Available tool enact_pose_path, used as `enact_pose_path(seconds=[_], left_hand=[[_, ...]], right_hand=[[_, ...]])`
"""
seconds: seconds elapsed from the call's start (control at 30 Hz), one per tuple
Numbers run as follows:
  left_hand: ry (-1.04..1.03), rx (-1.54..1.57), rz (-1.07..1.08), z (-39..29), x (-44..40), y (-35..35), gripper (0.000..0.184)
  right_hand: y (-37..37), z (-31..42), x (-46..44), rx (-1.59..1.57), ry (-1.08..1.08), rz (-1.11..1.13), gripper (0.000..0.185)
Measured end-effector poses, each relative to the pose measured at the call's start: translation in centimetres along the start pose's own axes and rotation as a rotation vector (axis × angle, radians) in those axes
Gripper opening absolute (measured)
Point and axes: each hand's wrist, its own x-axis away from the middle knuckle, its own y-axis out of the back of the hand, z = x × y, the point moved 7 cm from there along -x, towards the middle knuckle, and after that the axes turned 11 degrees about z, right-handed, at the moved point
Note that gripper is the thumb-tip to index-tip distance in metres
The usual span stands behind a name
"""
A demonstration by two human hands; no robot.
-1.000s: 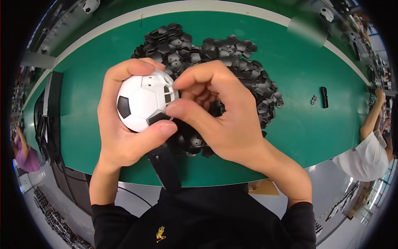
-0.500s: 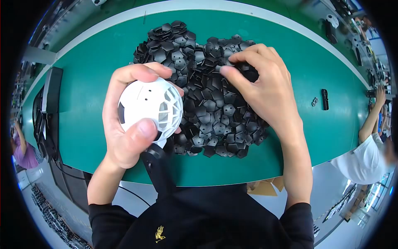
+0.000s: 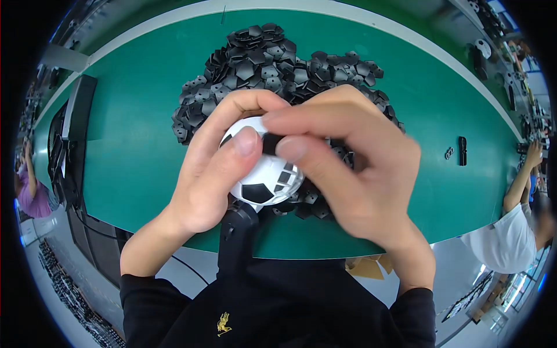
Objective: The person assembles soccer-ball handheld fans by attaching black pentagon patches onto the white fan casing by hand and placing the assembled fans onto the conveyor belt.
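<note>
My left hand (image 3: 203,180) is wrapped round a white soccer-ball-shaped shell (image 3: 264,165), thumb on top. Black pentagon patches show on the shell, and its right side has an open grid of windows. A black pentagon piece (image 3: 271,143) is pinched between the thumb and forefinger of my right hand (image 3: 365,168), at the upper face of the shell. Motion blurs the right fingers, so whether the piece is seated cannot be told. Behind both hands spreads a heap of black pentagon pieces (image 3: 246,69), partly hidden by them.
A black jointed post (image 3: 238,226) rises just below the shell at the table's near edge. On the green table (image 3: 429,191) a small black part (image 3: 462,151) and small metal rings (image 3: 449,153) lie at right. A dark case (image 3: 78,110) stands left. Other people work at both sides.
My right hand has come from the heap to the shell with a black piece. My left hand has moved right and turned the shell, bringing a black pentagon patch into view.
</note>
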Motion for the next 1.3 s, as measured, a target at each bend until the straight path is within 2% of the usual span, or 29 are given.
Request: enact_pose_path(seconds=[0.03, 0.1, 0.17, 0.3, 0.4, 0.5, 0.63, 0.77, 0.9, 1.1, 1.2, 1.3], left_hand=[[0.000, -0.002, -0.001, 0.0, 0.0, 0.0, 0.045], [-0.047, -0.111, 0.012, -0.5, 0.1, -0.1, 0.044], [-0.069, -0.163, 0.016, -0.8, 0.1, -0.1, 0.044], [-0.099, -0.149, -0.005, -1.1, 0.0, -0.1, 0.041], [0.008, -0.031, 0.013, -0.1, -0.1, 0.4, 0.040], [0.010, 0.001, 0.001, -0.1, -0.3, 0.4, 0.039], [0.026, 0.045, 0.013, 0.3, -0.4, 0.6, 0.038], [-0.002, 0.024, 0.008, -0.1, -0.3, 0.9, 0.038], [-0.032, -0.053, -0.005, -0.8, -0.5, 0.8, 0.039], [-0.095, -0.258, 0.016, -1.4, -0.5, 0.7, 0.041], [0.039, 0.026, 0.025, -0.1, -0.3, 0.9, 0.045], [0.075, 0.041, 0.030, -0.1, -0.3, 1.1, 0.048]], right_hand=[[-0.4, 0.8, 0.1, 0.198, 0.106, 0.029, 0.019], [-1.0, 1.3, 0.2, 0.395, 0.216, 0.061, 0.022], [-1.1, 1.4, 0.2, 0.469, 0.285, 0.098, 0.026], [-1.1, 1.9, -0.1, 0.492, 0.322, 0.123, 0.027], [-1.0, 1.9, -0.1, 0.512, 0.359, 0.105, 0.026], [-0.8, 1.9, -0.2, 0.572, 0.430, 0.052, 0.024], [-0.5, 1.4, -0.6, 0.454, 0.340, 0.079, 0.022], [-1.6, 2.2, 0.0, 0.645, 0.535, 0.080, 0.022], [-1.8, 2.5, -0.1, 0.587, 0.539, 0.069, 0.023], [-1.1, 1.7, -0.6, 0.419, 0.376, 0.111, 0.023], [-1.0, 1.6, -0.5, 0.439, 0.369, 0.097, 0.023], [-1.0, 1.5, -0.5, 0.561, 0.361, 0.063, 0.025]])
